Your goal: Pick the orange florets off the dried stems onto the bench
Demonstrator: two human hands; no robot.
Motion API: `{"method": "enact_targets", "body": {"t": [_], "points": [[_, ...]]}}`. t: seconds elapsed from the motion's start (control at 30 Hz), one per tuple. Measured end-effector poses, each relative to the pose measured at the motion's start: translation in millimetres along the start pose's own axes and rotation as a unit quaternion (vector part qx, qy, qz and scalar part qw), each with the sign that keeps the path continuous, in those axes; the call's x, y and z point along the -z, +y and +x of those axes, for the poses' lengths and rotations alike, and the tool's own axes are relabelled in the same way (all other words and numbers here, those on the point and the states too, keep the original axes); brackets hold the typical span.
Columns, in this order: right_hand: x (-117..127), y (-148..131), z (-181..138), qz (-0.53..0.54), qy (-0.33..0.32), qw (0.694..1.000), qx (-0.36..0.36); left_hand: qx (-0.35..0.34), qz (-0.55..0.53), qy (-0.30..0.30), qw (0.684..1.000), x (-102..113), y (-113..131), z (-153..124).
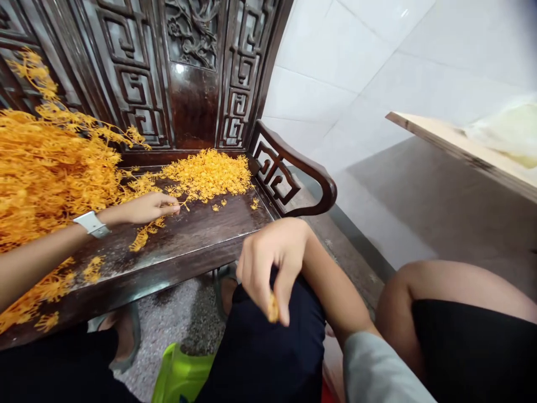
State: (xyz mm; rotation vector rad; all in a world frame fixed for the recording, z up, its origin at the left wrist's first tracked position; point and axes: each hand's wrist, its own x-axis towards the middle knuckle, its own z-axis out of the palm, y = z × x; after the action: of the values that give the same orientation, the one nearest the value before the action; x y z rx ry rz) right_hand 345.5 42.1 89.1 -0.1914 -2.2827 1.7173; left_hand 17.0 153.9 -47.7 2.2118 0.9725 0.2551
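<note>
My left hand [153, 208], with a pale watch [91, 224] on the wrist, reaches over the bench seat. Its fingers are pinched on a small orange flower-like sprig [184, 206], whose tip sticks out past the fingertips. Above my lap, my right hand [274, 260] hangs with thumb and forefinger closed on a small orange flower-like piece [273, 309]. A low pile of loose orange pieces [210, 174] lies just beyond my left hand. Left of it rises a big tangled heap of orange stems [54, 173].
The dark wooden bench [201, 224] has a carved back [195, 106] and a curved armrest [323, 190]. A wooden board [444, 140] juts in at right, with a pale bag [507, 131]. Another person's bare knee [403, 285] is close on my right. A green plastic stool [184, 372] stands below.
</note>
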Motion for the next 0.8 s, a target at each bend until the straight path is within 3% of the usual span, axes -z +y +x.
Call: {"method": "enact_targets", "body": {"t": [0.03, 0.1, 0.13, 0.17, 0.23, 0.3, 0.43, 0.57, 0.8], "points": [[4, 4, 4, 0.029, 0.102, 0.994, 0.025, -0.006, -0.001, -0.004, 1.0, -1, 2, 1], [14, 15, 11, 0.084, 0.326, 0.941, 0.046, -0.013, 0.003, -0.011, 1.0, -2, 5, 3], [17, 21, 13, 0.11, 0.401, 0.909, 0.035, -0.016, 0.004, -0.012, 1.0, -2, 6, 4], [19, 28, 16, 0.137, 0.436, 0.889, 0.012, -0.02, 0.002, -0.007, 1.0, -3, 8, 5], [18, 40, 20, 0.181, 0.431, 0.883, -0.044, -0.025, -0.014, 0.02, 0.999, -3, 13, 8], [13, 51, 21, 0.182, 0.394, 0.897, -0.079, -0.021, -0.055, 0.057, 0.997, -2, 21, 11], [5, 62, 22, 0.072, 0.324, 0.939, -0.089, -0.004, -0.191, 0.151, 0.97, -2, 47, 18], [6, 68, 26, 0.009, 0.366, 0.924, -0.111, 0.001, -0.266, 0.23, 0.936, -5, 74, 22], [-7, 80, 42, -0.031, 0.378, 0.919, -0.107, -0.041, -0.24, 0.305, 0.921, -14, 105, 19]]}}
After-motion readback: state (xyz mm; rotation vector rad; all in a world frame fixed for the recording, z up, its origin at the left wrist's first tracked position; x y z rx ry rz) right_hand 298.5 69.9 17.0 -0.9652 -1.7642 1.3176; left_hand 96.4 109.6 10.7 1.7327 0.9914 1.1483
